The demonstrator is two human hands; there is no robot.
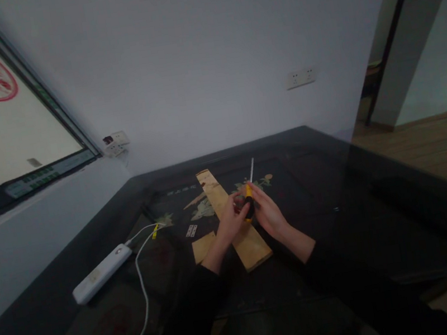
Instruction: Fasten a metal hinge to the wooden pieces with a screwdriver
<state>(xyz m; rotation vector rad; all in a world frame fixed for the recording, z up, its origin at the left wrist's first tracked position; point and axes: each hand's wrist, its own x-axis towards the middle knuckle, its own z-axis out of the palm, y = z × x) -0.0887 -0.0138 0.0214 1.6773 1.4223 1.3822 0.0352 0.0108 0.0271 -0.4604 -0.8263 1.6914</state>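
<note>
Both hands meet over a long wooden plank that lies on a dark table. My right hand grips a yellow-and-black screwdriver whose metal shaft points up and away. My left hand closes around the lower end of the same handle. What else lies under the fingers is hidden.
A small metal hinge and a short wood piece lie left of the plank. A white power bank with a white cable sits at the table's left. Window at left, white wall behind, wooden floor at right.
</note>
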